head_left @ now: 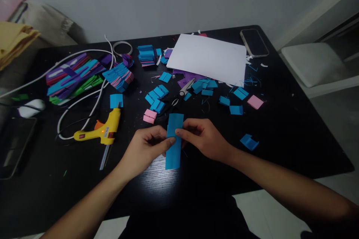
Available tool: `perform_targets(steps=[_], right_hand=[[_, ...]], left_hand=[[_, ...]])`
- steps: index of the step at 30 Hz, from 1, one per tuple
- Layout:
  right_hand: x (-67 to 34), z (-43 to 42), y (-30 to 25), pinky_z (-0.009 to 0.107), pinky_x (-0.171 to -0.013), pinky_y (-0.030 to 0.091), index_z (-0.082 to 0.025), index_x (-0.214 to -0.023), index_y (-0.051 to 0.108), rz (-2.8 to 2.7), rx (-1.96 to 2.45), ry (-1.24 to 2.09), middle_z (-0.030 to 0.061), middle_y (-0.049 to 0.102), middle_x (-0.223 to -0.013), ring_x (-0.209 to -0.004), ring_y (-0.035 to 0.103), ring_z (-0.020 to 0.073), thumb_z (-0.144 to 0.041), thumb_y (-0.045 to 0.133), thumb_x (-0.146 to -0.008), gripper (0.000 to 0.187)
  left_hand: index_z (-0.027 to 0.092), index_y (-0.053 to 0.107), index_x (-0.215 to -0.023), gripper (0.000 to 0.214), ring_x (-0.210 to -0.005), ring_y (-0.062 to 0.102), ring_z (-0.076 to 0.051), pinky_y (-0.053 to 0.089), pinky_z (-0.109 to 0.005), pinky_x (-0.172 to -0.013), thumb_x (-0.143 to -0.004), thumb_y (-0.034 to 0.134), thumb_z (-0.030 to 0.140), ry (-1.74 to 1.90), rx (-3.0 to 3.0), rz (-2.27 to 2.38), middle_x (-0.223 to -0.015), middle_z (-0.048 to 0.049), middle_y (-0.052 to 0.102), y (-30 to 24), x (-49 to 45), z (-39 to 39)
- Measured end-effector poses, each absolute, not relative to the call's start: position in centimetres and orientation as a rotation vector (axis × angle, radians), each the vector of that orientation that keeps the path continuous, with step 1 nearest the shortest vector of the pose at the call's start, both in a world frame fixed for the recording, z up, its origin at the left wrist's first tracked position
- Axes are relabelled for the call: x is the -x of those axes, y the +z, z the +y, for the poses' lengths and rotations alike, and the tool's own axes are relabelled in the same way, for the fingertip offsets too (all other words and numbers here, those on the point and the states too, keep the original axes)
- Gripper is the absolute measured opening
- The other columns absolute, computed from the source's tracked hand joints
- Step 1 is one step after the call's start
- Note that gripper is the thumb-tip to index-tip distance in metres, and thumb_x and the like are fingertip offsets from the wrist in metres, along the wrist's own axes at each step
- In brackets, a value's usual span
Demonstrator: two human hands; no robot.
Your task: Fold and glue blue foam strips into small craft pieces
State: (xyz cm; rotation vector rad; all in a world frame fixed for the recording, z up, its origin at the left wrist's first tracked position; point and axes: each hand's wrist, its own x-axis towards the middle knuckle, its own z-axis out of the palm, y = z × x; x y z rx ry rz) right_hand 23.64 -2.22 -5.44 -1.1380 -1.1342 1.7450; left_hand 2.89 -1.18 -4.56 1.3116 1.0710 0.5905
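Observation:
A strip of blue paper point(174, 157) is held upright above the near part of the table, crossed by faint creases. My left hand point(147, 143) pinches its left edge, thumb on the front and fingers behind. From the right, my right hand point(206, 138) grips the same strip, its thumb pressed on the face near the middle. Beyond the hands lie a pair of scissors point(179, 95), a folded pink paper piece point(150, 116) and several folded blue paper pieces point(157, 95). A lone folded blue piece point(249, 142) rests to the right.
A yellow glue gun point(108, 129) lies at left, its nozzle over a blue paper square point(114, 99), near a looping white cable point(97, 101). Bundled paper strips point(73, 74), a white sheet point(209, 58) and a phone point(254, 42) lie farther back on the black table point(280, 119).

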Motion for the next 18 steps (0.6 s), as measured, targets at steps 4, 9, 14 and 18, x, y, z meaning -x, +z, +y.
perform_targets(steps=[4,9,14,18], right_hand=[[-23.74,-2.11,-5.41,0.027,-0.068,0.060,-0.018,-0.079,0.074,-1.101,1.121,1.778,-0.0003,0.072,-0.073,-0.069,0.071,0.0147,-0.046,0.085,-0.081,0.030],[-23.82,-2.27,-5.39,0.030,-0.068,0.061,-0.016,-0.083,0.074,-1.127,1.167,1.837,0.0019,0.074,-0.076,-0.068,0.072,0.0161,-0.049,0.087,-0.078,0.036],[-23.93,-2.46,-5.08,0.027,-0.065,0.057,-0.014,-0.081,0.073,-1.192,1.167,1.913,0.0018,0.072,-0.070,-0.065,0.069,0.0147,-0.046,0.086,-0.081,0.034],[-24.04,-2.51,-4.86,0.025,-0.064,0.054,-0.014,-0.080,0.072,-1.231,1.160,1.965,0.0019,0.072,-0.070,-0.065,0.068,0.0136,-0.045,0.083,-0.084,0.034]], left_hand=[[0.016,0.072,-0.074,0.020,-0.053,0.060,-0.010,0.049,-0.020,-0.052,-0.089,0.075,0.030,0.580,-1.328,1.069,-0.059,0.0014,0.065,-4.40,-2.85,-1.04],[0.017,0.074,-0.075,0.016,-0.057,0.062,-0.011,0.050,-0.020,-0.054,-0.088,0.074,0.027,0.625,-1.313,1.059,-0.065,-0.0001,0.070,-4.37,-2.92,-0.98],[0.016,0.073,-0.076,0.018,-0.062,0.064,-0.013,0.052,-0.022,-0.058,-0.087,0.073,0.029,0.572,-1.289,1.055,-0.070,-0.0022,0.073,-4.43,-3.00,-1.10],[0.015,0.072,-0.081,0.014,-0.064,0.065,-0.015,0.052,-0.025,-0.059,-0.084,0.073,0.028,0.445,-1.228,1.022,-0.076,-0.0039,0.075,-4.46,-2.77,-1.15]])
